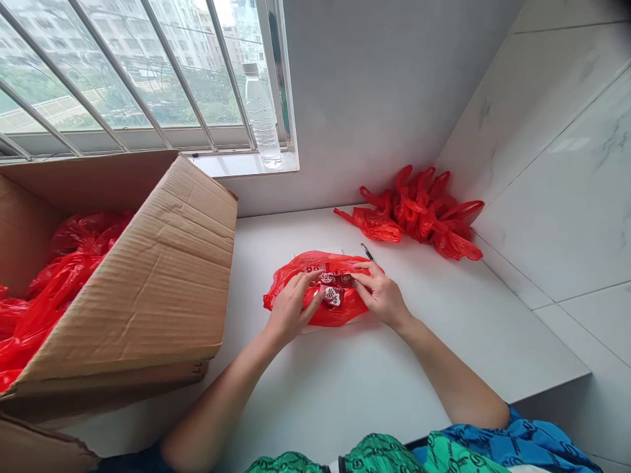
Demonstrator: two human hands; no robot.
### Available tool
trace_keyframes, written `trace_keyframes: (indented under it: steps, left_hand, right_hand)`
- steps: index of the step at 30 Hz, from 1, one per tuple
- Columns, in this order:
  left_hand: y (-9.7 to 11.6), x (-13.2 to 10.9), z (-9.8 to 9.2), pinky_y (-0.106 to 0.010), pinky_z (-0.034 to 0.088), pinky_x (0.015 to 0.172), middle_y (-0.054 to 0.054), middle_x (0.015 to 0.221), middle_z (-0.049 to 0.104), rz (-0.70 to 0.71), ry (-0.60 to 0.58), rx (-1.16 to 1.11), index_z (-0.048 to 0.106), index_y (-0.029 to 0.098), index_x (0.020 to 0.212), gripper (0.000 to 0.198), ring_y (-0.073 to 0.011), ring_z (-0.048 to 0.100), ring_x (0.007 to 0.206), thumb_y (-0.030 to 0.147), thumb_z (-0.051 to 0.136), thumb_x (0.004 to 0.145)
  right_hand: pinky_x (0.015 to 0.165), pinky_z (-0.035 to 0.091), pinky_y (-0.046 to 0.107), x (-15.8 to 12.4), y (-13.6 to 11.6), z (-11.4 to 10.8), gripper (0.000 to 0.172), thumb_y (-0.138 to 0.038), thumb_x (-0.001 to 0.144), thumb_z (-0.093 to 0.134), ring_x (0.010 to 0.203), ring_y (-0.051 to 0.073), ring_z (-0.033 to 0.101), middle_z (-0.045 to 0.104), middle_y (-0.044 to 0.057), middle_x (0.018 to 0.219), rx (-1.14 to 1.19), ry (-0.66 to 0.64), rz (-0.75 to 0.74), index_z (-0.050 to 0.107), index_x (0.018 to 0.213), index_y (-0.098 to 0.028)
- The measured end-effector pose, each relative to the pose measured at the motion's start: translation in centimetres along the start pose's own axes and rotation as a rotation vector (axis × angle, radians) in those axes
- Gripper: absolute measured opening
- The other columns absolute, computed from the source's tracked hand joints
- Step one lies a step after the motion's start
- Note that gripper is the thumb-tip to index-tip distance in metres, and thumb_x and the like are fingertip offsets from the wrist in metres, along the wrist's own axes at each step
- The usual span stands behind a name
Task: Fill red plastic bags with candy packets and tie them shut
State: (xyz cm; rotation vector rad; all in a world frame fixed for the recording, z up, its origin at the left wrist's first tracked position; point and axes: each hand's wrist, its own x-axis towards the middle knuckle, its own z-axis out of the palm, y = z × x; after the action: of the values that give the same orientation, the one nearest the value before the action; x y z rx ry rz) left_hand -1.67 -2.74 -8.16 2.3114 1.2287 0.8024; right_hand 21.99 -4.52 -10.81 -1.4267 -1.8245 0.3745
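Note:
A red plastic bag (296,272) with white print lies flat on the white counter (355,381), a little beyond the middle. My left hand (290,310) presses on its left part, with the fingers curled onto the plastic. From the right, my right hand (379,295) pinches the bag near its printed centre. Both hands grip the bag between them. A dark pen (367,251) lies just behind the bag.
A large open cardboard box (167,276) stands at the left, holding several red bags (59,276). A heap of red bags (419,213) lies in the far right corner by the tiled wall. A clear plastic bottle (261,118) stands on the window sill.

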Motion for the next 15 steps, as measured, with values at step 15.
trace_keyframes:
  steps: [15]
  left_hand:
    - [-0.5,-0.1,1.2,-0.027,0.053,0.072,-0.004,0.086,0.069,0.008,0.127,-0.297,0.072,0.021,0.092,0.017,-0.016,0.065,0.08,0.032,0.059,0.094]
  right_hand:
    - [0.061,0.048,0.028,0.0,0.1,-0.3,0.022,-0.035,0.099,0.052,0.076,0.015,0.067,0.072,0.001,0.098,-0.092,-0.158,-0.186,0.073,0.103,-0.028]
